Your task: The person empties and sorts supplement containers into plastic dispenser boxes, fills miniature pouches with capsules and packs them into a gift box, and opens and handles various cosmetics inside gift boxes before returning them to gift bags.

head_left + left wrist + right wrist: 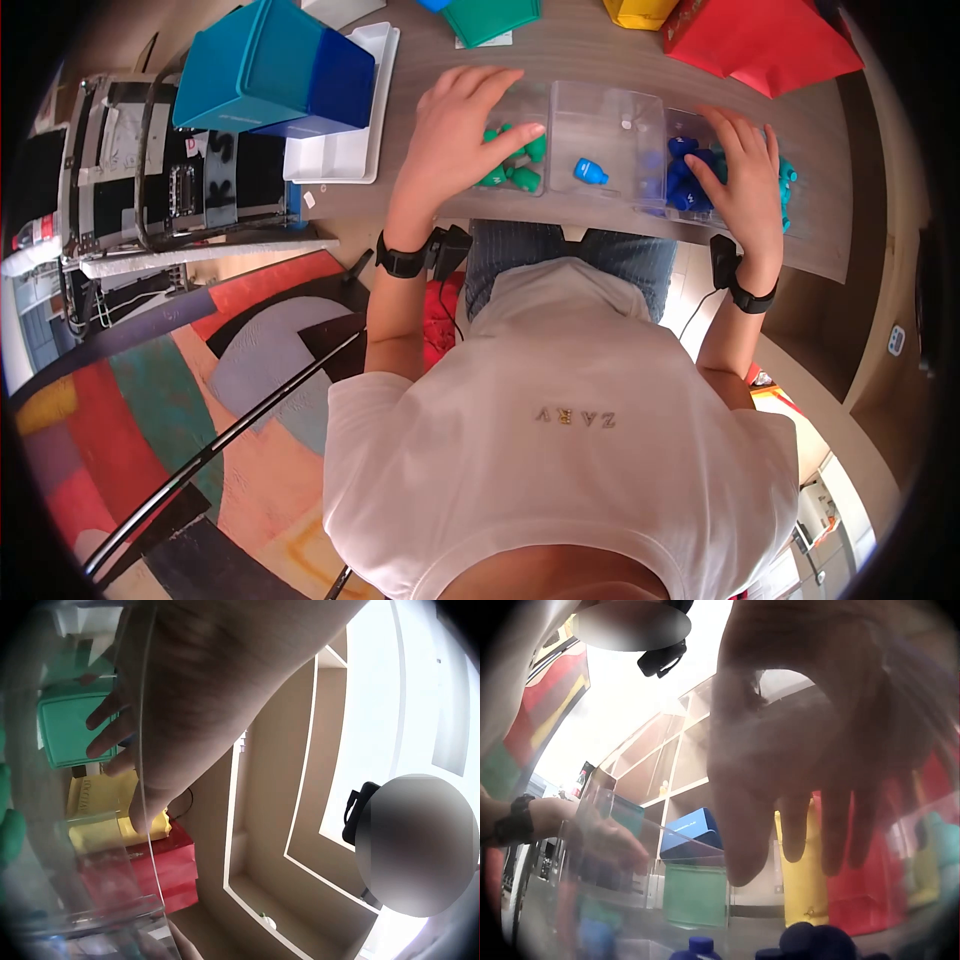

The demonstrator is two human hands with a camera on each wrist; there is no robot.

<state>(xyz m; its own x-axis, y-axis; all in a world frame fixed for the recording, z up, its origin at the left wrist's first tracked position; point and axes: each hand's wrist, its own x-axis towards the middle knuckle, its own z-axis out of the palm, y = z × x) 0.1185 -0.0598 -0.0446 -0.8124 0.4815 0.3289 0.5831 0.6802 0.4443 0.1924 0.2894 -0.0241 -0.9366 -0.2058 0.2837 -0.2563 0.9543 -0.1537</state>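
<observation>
My left hand [455, 135] reaches over the left clear plastic box, fingers extended and thumb out above several small green bottles [524, 178]. In the left wrist view its fingers [112, 735] show spread behind a clear wall. In the middle clear box [610, 110] lies a single light blue bottle [590, 171]. My right hand [748, 185] is at the right box, fingers loosely extended beside several dark blue bottles [685, 190]. Teal bottles [786, 180] show past its outer edge, partly hidden. Nothing appears gripped in either hand.
A teal and blue bin [260, 75] stands on a white tray [340, 165] at the left. Along the far side are a green container [490, 18], a yellow bag [637, 10] and a red bag [755, 40]. The table's near edge runs close to my body.
</observation>
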